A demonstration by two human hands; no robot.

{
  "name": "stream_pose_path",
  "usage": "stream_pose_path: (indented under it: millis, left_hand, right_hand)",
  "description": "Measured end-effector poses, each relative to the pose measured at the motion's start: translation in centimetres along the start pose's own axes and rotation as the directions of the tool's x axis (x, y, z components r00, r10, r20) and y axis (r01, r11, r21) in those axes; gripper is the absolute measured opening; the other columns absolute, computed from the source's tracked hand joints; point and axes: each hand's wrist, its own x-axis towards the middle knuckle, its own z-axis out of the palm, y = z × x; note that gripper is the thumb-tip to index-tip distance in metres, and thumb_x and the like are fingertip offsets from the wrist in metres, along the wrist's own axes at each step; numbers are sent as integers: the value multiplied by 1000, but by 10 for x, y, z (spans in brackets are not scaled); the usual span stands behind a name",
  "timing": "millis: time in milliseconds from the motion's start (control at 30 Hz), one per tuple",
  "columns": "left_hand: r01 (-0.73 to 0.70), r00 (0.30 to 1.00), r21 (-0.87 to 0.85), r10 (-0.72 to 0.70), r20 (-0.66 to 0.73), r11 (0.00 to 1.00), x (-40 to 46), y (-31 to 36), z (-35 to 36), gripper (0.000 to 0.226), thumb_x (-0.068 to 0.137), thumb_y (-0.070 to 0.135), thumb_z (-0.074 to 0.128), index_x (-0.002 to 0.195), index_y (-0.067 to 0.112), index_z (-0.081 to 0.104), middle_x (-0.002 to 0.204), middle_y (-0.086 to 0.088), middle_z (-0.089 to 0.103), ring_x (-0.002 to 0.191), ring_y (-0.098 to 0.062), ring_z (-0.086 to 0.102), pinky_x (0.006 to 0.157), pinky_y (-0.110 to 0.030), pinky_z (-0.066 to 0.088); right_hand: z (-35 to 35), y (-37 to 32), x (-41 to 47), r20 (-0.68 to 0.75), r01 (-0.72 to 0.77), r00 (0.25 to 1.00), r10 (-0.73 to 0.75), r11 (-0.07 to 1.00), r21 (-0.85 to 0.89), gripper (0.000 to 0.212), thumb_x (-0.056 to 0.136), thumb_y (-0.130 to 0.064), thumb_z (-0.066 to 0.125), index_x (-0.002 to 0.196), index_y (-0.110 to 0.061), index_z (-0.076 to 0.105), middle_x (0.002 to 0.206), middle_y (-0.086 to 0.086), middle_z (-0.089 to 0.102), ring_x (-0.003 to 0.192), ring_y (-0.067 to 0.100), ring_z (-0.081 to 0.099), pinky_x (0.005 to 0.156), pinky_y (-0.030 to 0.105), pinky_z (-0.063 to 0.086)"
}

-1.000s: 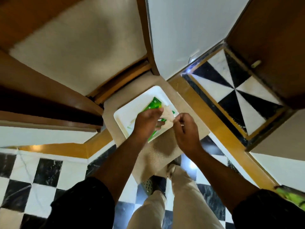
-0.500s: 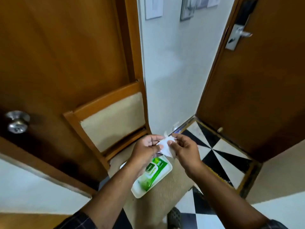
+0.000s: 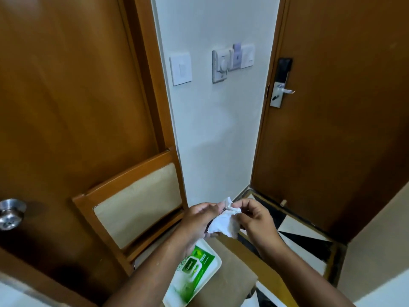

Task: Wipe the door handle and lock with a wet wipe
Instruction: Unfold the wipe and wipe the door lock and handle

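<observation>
A crumpled white wet wipe (image 3: 224, 222) hangs between my two hands at chest height. My left hand (image 3: 197, 222) holds its left side and my right hand (image 3: 254, 220) pinches its top right edge. Far ahead on the right brown door sits a silver lever door handle (image 3: 285, 90) on a metal plate, with a black lock reader (image 3: 284, 69) just above it. The green and white wipe pack (image 3: 194, 269) lies in a white tray (image 3: 215, 271) on the chair seat below my hands.
A wooden chair (image 3: 124, 189) with a beige cushion stands against the left brown door, which carries a round silver knob (image 3: 10, 213). White switch plates (image 3: 180, 70) sit on the wall between the doors. Black and white tiles (image 3: 298, 231) cover the floor.
The view has swung up from the tray to the wall and doors. Both hands lifted the wipe off the pack and now hold it higher, more opened out.
</observation>
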Motion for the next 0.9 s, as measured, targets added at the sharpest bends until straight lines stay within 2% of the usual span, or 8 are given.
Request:
stream_pose_path:
  millis: [67, 200, 300, 433, 500, 600, 700, 900]
  left_hand:
    - [-31, 999, 64, 33, -36, 997, 16, 8, 18, 43, 66, 51, 82, 94, 19, 78, 95, -11, 79, 82, -21, 73, 75, -36, 58]
    - [-125, 984, 110, 137, -117, 986, 57, 21, 60, 11, 79, 11, 81, 87, 17, 76, 86, -4, 80, 77, -14, 74, 62, -20, 54]
    - [-147, 968, 188, 180, -176, 971, 93, 33, 100, 16, 83, 4, 74, 86, 20, 76, 81, -1, 80, 73, -12, 74, 55, -15, 51]
    - [-143, 938, 161, 185, -292, 977, 144, 49, 157, 14, 88, 5, 69, 88, 19, 74, 81, -2, 76, 63, -15, 66, 49, -21, 48]
    - [-134, 957, 137, 164, -241, 981, 157, 54, 174, 9, 89, 13, 70, 86, 20, 75, 79, -4, 75, 59, -14, 64, 47, -23, 48]
    - [-92, 994, 234, 102, -29, 968, 176, 61, 207, 11, 84, 34, 75, 86, 24, 77, 87, 0, 79, 77, -15, 74, 65, -25, 57]
    - [-85, 996, 226, 91, -12, 970, 195, 66, 231, 9, 88, 24, 74, 84, 15, 75, 88, -5, 79, 87, -24, 74, 82, -35, 58]
    - [-59, 997, 43, 61, -44, 997, 244, 83, 243, 11, 93, 5, 64, 83, 7, 69, 75, -10, 72, 62, -17, 66, 53, -24, 52]
  right_hand:
    - [-16, -1, 11, -7, 32, 999, -32, 999, -19, 22, 86, 6, 58, 85, -13, 68, 83, 6, 74, 77, 19, 68, 67, 32, 55]
    - [-57, -3, 40, 23, 21, 1000, -21, 1000, 14, 21, 85, 6, 61, 83, -14, 68, 80, 9, 73, 76, 26, 68, 70, 47, 55]
    - [-104, -7, 68, 39, -23, 999, 22, 1000, 14, 21, 85, 5, 59, 83, -13, 69, 82, 14, 73, 72, 28, 68, 64, 49, 58]
    - [-177, -16, 104, 5, -13, 1000, 14, 999, -37, 28, 86, 4, 54, 77, -20, 65, 72, -2, 70, 64, 13, 66, 48, 25, 52]
    - [-200, -21, 116, -30, -12, 999, 12, 1000, -22, 29, 86, 4, 53, 74, -21, 61, 70, -1, 65, 65, 14, 62, 48, 25, 49]
    - [-233, -31, 137, -15, 42, 999, -43, 998, -56, 24, 83, 1, 60, 76, -22, 57, 69, -6, 63, 63, 9, 61, 51, 23, 47]
    - [-250, -39, 156, -7, 51, 999, -52, 998, -33, 24, 82, 2, 65, 82, -21, 56, 78, 2, 63, 69, 15, 62, 58, 30, 50]
    - [-273, -56, 200, -69, -15, 997, 38, 949, 314, 42, 78, 19, 60, 109, -10, 59, 79, 12, 64, 75, 27, 63, 66, 35, 55]
